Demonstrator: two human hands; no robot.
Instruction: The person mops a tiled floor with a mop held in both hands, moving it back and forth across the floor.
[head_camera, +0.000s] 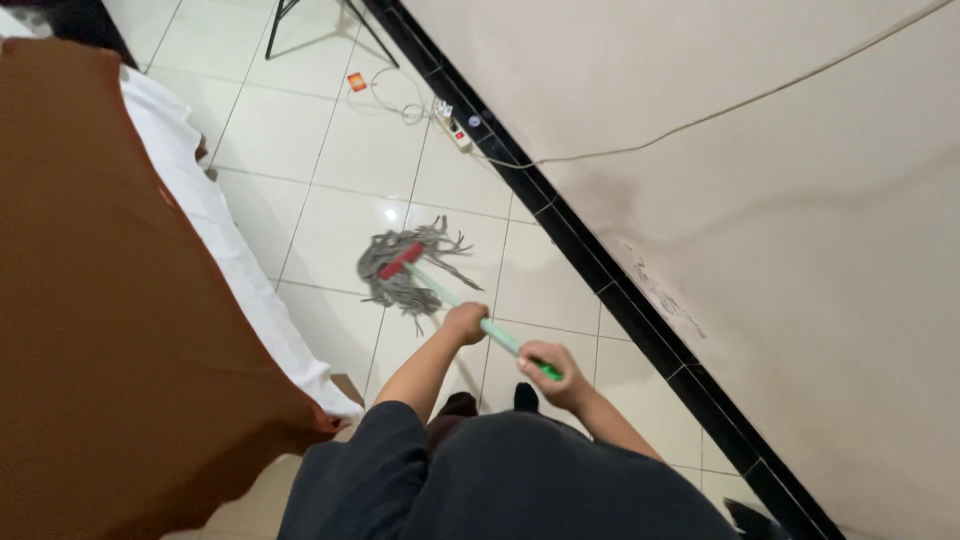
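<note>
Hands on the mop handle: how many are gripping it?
2. The left hand holds the green mop handle lower down, nearer the grey mop head; the right hand holds its upper end.

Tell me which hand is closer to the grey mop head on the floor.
Left. The left hand grips the green handle lower down, closer to the mop head; the right hand grips the handle's upper end, farther back.

single head view, looking steeply down, floor near
</note>
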